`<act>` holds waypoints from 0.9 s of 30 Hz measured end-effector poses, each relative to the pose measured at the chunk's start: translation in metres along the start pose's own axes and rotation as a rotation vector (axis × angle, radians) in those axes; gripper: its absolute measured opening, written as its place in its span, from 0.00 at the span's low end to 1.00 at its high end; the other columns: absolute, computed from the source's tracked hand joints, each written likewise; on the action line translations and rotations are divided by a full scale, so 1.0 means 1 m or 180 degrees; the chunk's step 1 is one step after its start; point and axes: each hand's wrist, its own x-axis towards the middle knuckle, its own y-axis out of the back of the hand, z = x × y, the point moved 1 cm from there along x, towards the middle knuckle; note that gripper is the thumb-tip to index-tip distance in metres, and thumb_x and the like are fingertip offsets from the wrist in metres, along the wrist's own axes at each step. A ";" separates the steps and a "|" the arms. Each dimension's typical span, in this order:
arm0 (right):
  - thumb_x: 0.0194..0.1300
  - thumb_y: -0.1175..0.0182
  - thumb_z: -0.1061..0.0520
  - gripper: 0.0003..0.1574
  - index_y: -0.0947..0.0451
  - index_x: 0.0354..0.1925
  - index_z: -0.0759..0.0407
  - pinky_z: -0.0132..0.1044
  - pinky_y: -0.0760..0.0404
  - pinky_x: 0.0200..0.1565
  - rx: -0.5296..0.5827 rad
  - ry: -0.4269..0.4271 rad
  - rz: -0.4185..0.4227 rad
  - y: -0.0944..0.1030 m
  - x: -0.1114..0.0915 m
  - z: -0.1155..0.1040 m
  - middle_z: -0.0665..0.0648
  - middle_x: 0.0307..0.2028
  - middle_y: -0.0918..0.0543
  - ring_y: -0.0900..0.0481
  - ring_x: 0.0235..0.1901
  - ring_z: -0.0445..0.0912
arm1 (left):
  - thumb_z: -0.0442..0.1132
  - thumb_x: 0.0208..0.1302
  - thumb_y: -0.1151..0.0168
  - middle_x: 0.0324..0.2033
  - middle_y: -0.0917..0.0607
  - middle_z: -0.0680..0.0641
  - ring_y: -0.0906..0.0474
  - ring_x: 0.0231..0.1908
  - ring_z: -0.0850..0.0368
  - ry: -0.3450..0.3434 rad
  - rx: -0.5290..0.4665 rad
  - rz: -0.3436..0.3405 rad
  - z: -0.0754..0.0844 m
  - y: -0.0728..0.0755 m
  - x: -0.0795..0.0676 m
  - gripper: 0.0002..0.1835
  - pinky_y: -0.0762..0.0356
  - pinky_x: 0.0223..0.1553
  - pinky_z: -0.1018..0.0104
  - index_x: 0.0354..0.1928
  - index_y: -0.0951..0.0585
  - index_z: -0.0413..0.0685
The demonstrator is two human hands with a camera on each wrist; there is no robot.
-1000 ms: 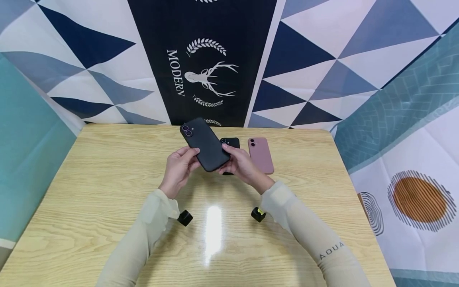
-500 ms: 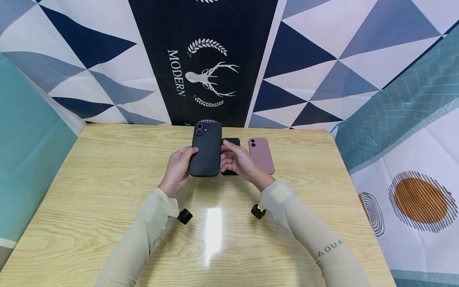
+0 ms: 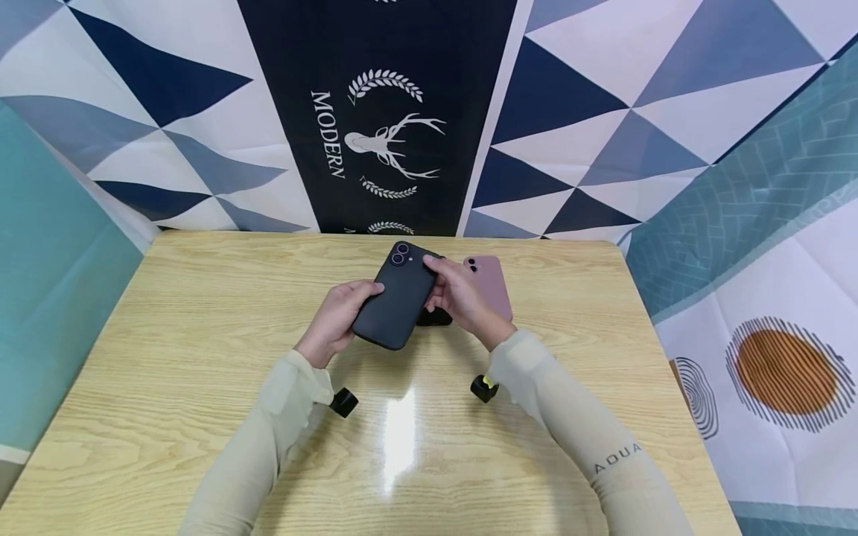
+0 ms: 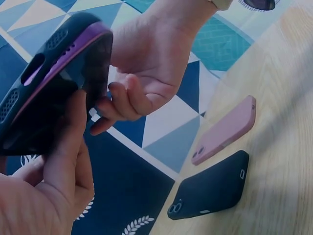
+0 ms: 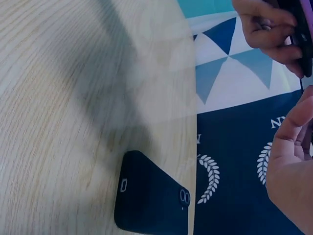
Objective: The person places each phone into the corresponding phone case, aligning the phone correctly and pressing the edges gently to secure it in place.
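Observation:
A phone in a black case (image 3: 395,298) is held up over the table, its camera side facing the head view. My left hand (image 3: 339,311) grips it by the left edge, thumb on the back. At the upper right corner, the thumb of my right hand (image 3: 462,294) lies on the case, with the other fingers curled below. A purple phone edge (image 4: 73,54) shows inside the case's rim in the left wrist view. Under the right hand, a second black phone (image 5: 151,196) lies on the table, mostly covered in the head view. Beside it lies a pink phone (image 4: 225,129).
The wood-grain table (image 3: 221,298) ends at a patterned cloth backdrop (image 3: 395,149) at the rear. Black wrist cameras sit at both sleeves, and a bright reflection falls on the table between the forearms.
The held phone has turned from leaning left, through upright, to leaning right, and sits lower. My right hand left its lower right edge and now has its thumb on the upper right corner.

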 end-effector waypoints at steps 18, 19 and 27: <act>0.68 0.61 0.63 0.11 0.31 0.38 0.60 0.32 0.22 0.18 0.0594 0.0218 0.0100 0.004 -0.002 0.000 0.52 0.19 0.16 0.20 0.14 0.44 | 0.37 0.69 0.50 0.42 0.17 0.53 0.17 0.37 0.66 -0.0021 -0.0646 0.0065 0.007 0.007 0.001 0.20 0.19 0.35 0.77 0.59 0.29 0.35; 0.68 0.62 0.63 0.10 0.33 0.39 0.60 0.32 0.21 0.18 0.0632 0.0240 0.0095 0.004 -0.002 0.000 0.52 0.19 0.16 0.19 0.14 0.44 | 0.36 0.69 0.51 0.43 0.17 0.54 0.17 0.38 0.66 -0.0028 -0.0734 0.0079 0.007 0.007 0.000 0.19 0.19 0.36 0.76 0.59 0.29 0.37; 0.69 0.64 0.63 0.08 0.38 0.43 0.59 0.35 0.18 0.20 0.0897 0.0395 0.0131 0.002 -0.007 0.000 0.53 0.24 0.15 0.17 0.18 0.46 | 0.42 0.68 0.47 0.26 0.15 0.51 0.18 0.22 0.63 0.0119 -0.0594 0.0019 0.006 0.012 -0.002 0.15 0.19 0.27 0.73 0.49 0.26 0.37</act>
